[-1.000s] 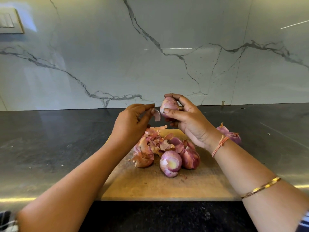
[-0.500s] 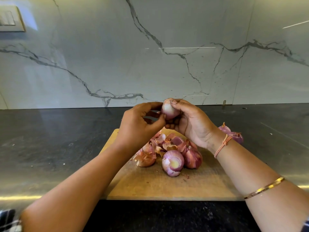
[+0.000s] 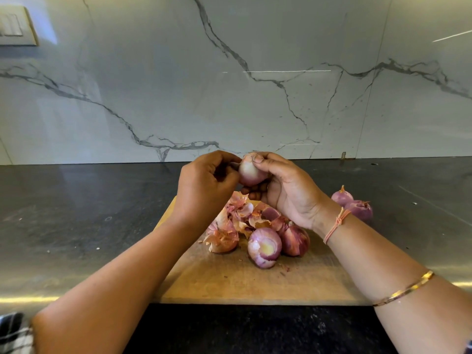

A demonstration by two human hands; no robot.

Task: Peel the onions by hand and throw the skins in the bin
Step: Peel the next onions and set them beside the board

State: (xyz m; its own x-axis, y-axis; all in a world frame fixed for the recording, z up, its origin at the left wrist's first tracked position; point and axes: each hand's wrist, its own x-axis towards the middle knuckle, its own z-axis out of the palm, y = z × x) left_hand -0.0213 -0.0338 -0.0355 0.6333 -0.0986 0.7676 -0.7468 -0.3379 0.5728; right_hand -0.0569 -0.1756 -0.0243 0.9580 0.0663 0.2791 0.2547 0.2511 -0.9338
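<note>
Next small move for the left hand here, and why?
Probably peel leftward: the left hand seems to pinch a skin flap on the onion that the right hand holds above the skins on the board. Pull it free and let it drop there.

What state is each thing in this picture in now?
Pale round onion: mostly peeled, held up.
Right hand: grips this onion.
Left hand: pinches its skin.
Purple onion at front of wooden cutting board: partly peeled.
Darker purple onion beside it: unpeeled.
Papery pink skins: piled on board.
Two purple onions on grey counter: unpeeled.
</note>
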